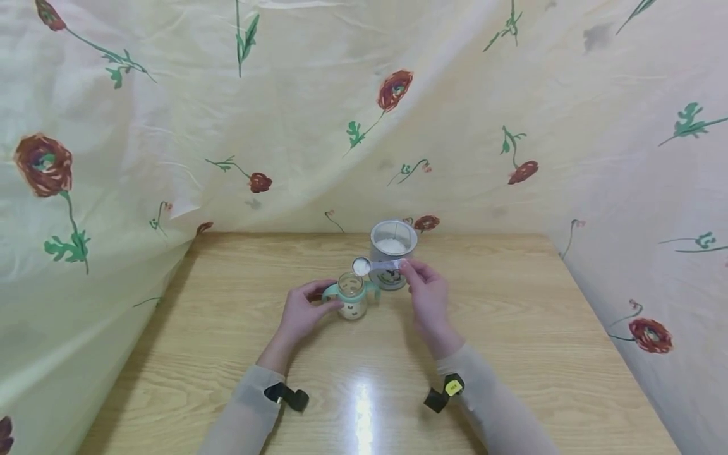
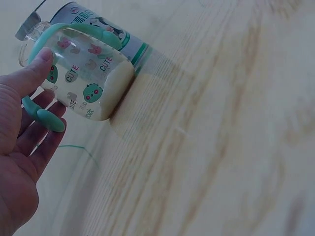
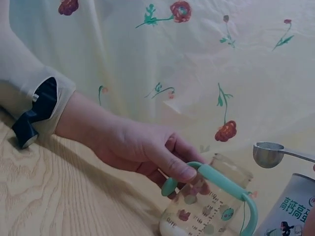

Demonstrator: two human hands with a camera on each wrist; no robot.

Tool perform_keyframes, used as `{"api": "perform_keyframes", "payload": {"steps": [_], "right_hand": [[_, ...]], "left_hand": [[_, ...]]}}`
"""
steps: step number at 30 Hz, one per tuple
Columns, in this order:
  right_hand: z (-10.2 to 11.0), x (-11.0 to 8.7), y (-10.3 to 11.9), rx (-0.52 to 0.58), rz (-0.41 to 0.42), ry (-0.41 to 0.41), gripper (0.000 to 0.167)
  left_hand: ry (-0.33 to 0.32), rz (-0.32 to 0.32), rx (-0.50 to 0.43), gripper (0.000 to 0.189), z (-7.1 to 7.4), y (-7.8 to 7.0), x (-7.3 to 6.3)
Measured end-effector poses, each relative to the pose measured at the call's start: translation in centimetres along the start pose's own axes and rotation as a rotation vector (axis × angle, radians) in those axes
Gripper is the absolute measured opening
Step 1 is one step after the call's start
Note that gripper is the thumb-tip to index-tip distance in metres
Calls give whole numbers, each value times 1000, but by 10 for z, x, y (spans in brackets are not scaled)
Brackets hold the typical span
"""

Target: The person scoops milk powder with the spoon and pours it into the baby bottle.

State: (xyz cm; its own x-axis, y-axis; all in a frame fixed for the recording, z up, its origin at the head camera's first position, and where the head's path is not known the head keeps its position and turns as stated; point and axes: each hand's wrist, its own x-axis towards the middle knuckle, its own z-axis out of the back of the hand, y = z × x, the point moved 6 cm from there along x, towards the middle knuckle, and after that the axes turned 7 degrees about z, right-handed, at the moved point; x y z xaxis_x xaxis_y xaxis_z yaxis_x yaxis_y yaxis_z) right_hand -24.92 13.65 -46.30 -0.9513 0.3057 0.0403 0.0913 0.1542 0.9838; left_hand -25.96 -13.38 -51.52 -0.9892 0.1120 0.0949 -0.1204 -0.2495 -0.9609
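My left hand [image 1: 301,309] holds a clear baby bottle [image 1: 352,309] by its mint-green handle ring, thumb on the near side. The bottle stands upright on the table, uncapped, with white contents at its bottom and printed cartoon faces. With thumb and fingers, my right hand [image 1: 429,300] pinches the handle of a metal measuring spoon [image 3: 268,156]. White powder fills the spoon's bowl, which hangs just above and to the right of the bottle's mouth. Right behind stands an open can [image 1: 376,275] with white powder inside. In the left wrist view, the bottle [image 2: 103,81] partly hides the can.
The light wooden table [image 1: 227,265] ends at the back against a cream, flower-printed cloth [image 1: 307,126], which also hangs along both sides. Each wrist bears a black strap, the right one [image 1: 453,385] with a yellow tag.
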Motion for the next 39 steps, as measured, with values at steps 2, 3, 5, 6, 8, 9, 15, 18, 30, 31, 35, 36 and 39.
{"api": "perform_keyframes", "payload": {"steps": [2, 3, 5, 6, 8, 9, 15, 18, 30, 31, 35, 36, 39], "right_hand": [[-1, -1, 0, -5, 22, -6, 14], [-1, -1, 0, -5, 39, -6, 14], [-2, -3, 1, -15, 84, -4, 15], [-3, -4, 2, -22, 116, 0, 16], [-3, -5, 4, -56, 183, 9, 16], [-3, -6, 5, -75, 218, 15, 15], [-7, -13, 14, -166, 400, 51, 13], [-9, -15, 15, -173, 465, 62, 10], [-17, -33, 21, -387, 1008, 152, 18], [-18, -35, 22, -406, 1053, 169, 18], [-21, -41, 25, -480, 1213, 242, 10], [-22, -43, 25, -497, 1256, 261, 7], [-25, -48, 25, -549, 1387, 307, 13]], "left_hand": [[-1, 1, 1, 46, 0, 0, 0], [-1, 0, 3, 46, 0, 0, 0], [-1, 0, 5, 46, 0, 0, 0], [-2, -2, 7, 46, 0, 1, 0], [-1, -2, 6, 46, 0, 1, 0], [0, -2, 5, 46, 0, 1, 0], [0, -1, -8, 47, 0, 2, 0], [0, -4, -13, 47, 0, 1, 0], [-9, -16, -9, 46, 0, 2, 0], [-9, -19, -8, 46, 0, 2, 0], [-4, -23, -11, 46, 0, 0, 0], [-2, -23, -13, 46, 0, 0, 0], [1, -19, -17, 45, -1, 0, 0]]}}
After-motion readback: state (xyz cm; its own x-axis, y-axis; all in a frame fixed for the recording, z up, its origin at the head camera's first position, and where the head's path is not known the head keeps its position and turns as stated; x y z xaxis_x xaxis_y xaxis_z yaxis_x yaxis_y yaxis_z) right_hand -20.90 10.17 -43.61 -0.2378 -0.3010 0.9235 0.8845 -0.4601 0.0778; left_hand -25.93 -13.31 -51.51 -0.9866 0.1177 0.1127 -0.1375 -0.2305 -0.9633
